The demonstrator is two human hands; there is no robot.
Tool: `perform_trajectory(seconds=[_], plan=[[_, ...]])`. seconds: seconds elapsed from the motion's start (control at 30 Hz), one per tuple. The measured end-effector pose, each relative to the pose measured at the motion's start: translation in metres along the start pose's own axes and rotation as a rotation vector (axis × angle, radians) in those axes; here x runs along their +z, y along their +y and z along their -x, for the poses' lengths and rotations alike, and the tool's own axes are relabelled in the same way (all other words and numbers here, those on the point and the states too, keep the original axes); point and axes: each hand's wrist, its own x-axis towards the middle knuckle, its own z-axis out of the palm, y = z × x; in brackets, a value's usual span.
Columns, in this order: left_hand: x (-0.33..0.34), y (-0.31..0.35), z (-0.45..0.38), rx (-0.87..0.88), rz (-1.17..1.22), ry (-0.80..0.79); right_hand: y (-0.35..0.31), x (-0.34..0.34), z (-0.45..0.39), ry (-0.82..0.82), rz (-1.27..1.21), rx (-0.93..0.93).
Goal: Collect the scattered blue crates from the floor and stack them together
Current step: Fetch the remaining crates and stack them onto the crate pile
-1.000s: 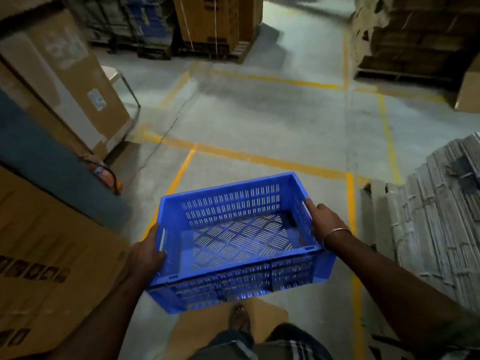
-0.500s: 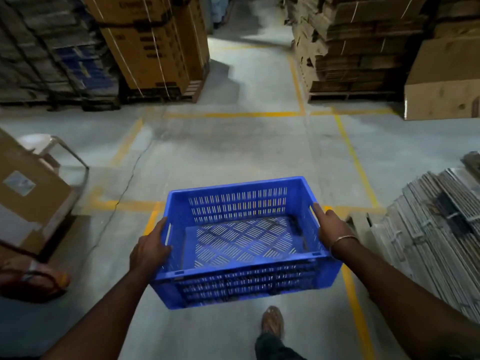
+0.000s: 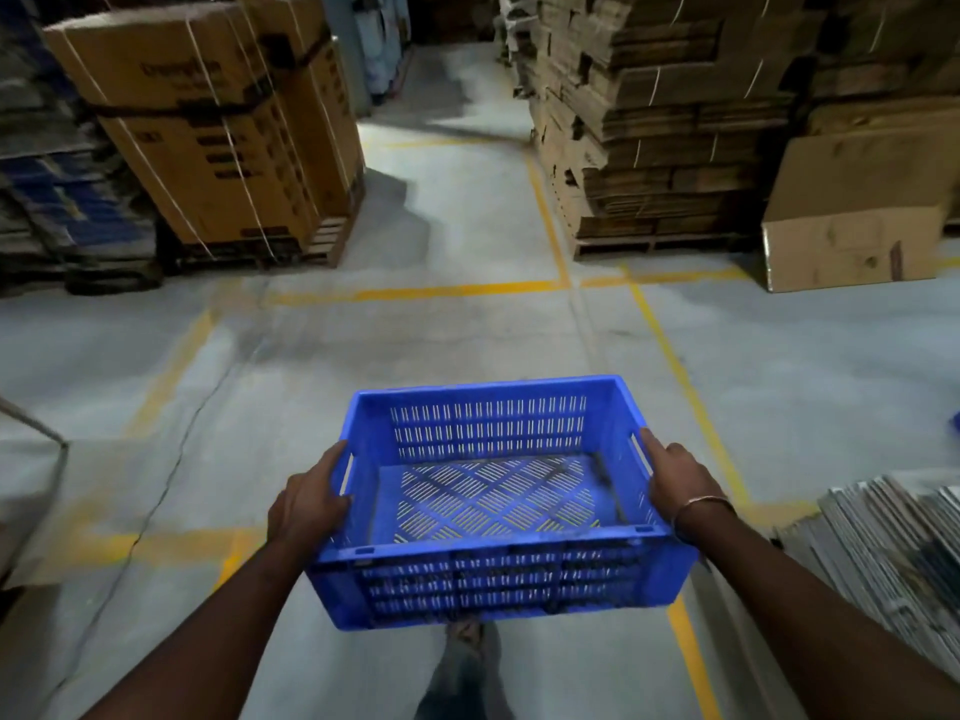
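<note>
An empty blue crate (image 3: pixel 488 584) with slotted walls and floor hangs level in front of me, above the concrete floor. My left hand (image 3: pixel 306 504) grips its left handle slot and my right hand (image 3: pixel 678 478), with a metal bangle on the wrist, grips the right one. A sliver of something blue (image 3: pixel 955 422) shows at the far right edge; I cannot tell what it is. My foot is partly hidden under the crate.
Strapped cardboard boxes on a pallet (image 3: pixel 208 127) stand back left. Stacked flat cartons on a pallet (image 3: pixel 654 122) and a loose box (image 3: pixel 852 236) stand back right. Flattened cartons (image 3: pixel 893 553) lie at my right. An aisle with yellow floor lines (image 3: pixel 415 292) runs ahead.
I have walked forward and turned right with the crate held in both hands. The boxes on the left slid out of view and the aisle between the pallets came closer.
</note>
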Motion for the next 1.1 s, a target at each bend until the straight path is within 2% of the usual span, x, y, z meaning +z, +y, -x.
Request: perform_trajectory(seconds=[0.23,0.47,0.73,0.87,1.0,1.1], plan=[[-0.015,0.071,-0.195,0.074,-0.029,-0.038,-0.020,-0.019,-0.150,0.013,-0.020,0.114],[-0.024,0.188,-0.354,0.243,-0.055,-0.024,-0.003,-0.054,-0.262,0.094,-0.080,0.263],[0.029,0.355,-0.515,0.344,-0.060,-0.089,0.078,-0.087,-0.421,0.149,-0.151,0.407],[0.047,0.448,-0.579,0.435,-0.032,-0.104,0.124,-0.118,-0.489,0.120,-0.166,0.473],[0.071,0.542,-0.643,0.505,-0.029,-0.085,0.172,-0.152,-0.555,0.175,-0.197,0.544],[0.090,0.611,-0.692,0.572,-0.045,-0.128,0.208,-0.169,-0.598,0.219,-0.212,0.599]])
